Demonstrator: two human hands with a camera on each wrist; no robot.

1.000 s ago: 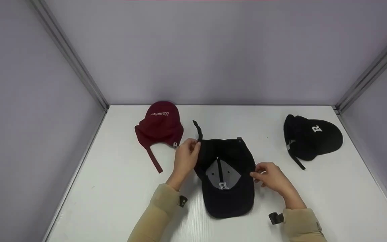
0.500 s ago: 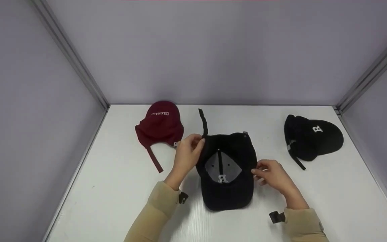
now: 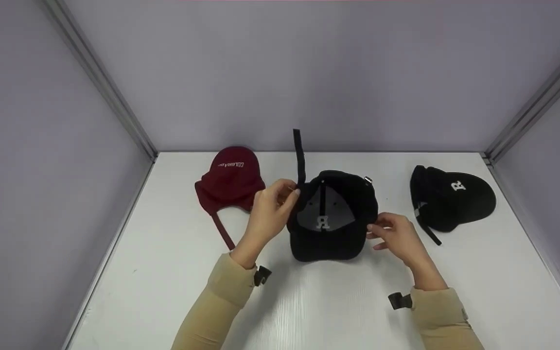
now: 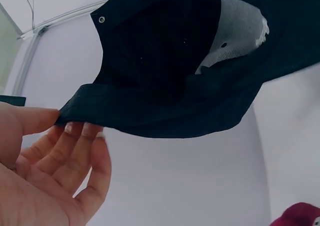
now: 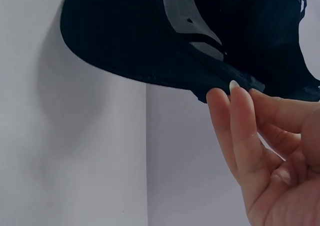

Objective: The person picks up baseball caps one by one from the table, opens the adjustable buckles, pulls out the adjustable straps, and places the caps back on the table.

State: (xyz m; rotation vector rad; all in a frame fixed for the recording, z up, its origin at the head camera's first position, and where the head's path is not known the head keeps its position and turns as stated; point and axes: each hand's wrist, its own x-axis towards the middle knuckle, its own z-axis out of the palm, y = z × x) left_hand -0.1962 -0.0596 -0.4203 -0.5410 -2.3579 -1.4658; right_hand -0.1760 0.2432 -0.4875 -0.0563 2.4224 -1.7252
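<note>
Between both hands a black baseball cap (image 3: 328, 245) is held up off the white table, its hollow inside facing me and its brim toward me. A grey lining panel (image 3: 341, 209) with the back of a white letter shows inside. My left hand (image 3: 272, 209) pinches the cap's back left edge, at the base of a loose black strap (image 3: 299, 155) that points up. On the opposite side, my right hand (image 3: 396, 238) pinches the edge near the brim, thumb inside. The right wrist view shows the fingertips (image 5: 242, 110) at that edge. A metal buckle (image 3: 368, 180) sits at the cap's back right corner.
A dark red cap (image 3: 234, 182) with white lettering lies at the back left, its strap (image 3: 222, 231) hanging toward me. Another black cap (image 3: 469, 199) with a white R lies at the right. Pale walls (image 3: 319, 73) enclose the white table (image 3: 163, 291) on three sides.
Both hands have raised the black cap and moved it away from me. Its back has tipped up, and the loose strap now stands straighter. The other two caps have stayed put.
</note>
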